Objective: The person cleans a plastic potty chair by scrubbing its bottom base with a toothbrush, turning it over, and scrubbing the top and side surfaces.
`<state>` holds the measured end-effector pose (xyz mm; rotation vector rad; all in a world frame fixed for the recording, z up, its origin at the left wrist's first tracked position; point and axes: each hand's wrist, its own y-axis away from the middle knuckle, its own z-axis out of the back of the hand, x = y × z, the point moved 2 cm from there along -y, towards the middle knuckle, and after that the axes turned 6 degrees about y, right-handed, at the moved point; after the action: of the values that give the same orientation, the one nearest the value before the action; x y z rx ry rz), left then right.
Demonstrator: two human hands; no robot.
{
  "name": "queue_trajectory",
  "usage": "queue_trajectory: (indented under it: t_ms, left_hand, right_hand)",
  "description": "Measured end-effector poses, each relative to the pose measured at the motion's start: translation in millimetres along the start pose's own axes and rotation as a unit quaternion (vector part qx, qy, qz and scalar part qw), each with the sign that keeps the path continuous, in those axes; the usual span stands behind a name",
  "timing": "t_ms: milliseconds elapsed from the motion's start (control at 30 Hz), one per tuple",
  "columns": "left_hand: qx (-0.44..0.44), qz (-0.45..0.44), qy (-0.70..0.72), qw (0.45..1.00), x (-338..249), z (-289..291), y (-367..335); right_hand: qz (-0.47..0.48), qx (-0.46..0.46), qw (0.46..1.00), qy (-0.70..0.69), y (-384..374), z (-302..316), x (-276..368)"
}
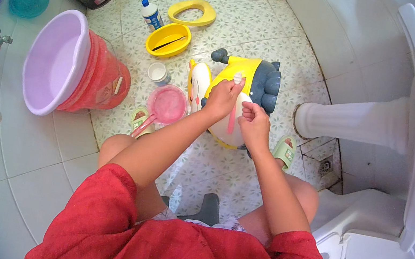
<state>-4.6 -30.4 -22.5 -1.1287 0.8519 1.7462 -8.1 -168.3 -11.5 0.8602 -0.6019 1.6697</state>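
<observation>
A child's potty (265,83), animal-shaped in yellow, grey and white, lies on its side on the floor between my feet. My left hand (221,99) is closed round the middle of a small brush with white bristles (238,78) and a pink handle (231,121), held over the potty's body. Close beside it on the right, my right hand (253,124) is curled with its fingers pressed together over the potty's white part. Whatever its fingertips hold, if anything, I cannot make out.
A pink dipper (168,104), a white cup (157,72), a yellow bowl (152,43) with a dark stick, a bottle (152,14) and a yellow ring seat (205,6) stand ahead. Red buckets (98,74) with a lilac basin (55,62) stand left; a pedestal sink (366,122) stands right.
</observation>
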Motion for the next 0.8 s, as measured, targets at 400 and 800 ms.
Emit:
queue_trajectory:
  t_ms: [400, 800]
  left_hand:
    - [0.096, 0.023, 0.136, 0.986, -4, -6, -1]
    - [-0.004, -0.259, -0.053, 0.964, 51, -3, 4]
  right_hand:
    - [0.092, -0.068, 0.985, 0.129, 4, -6, 6]
    - [0.172, -0.116, 0.975, 0.079, -17, 163, 152]
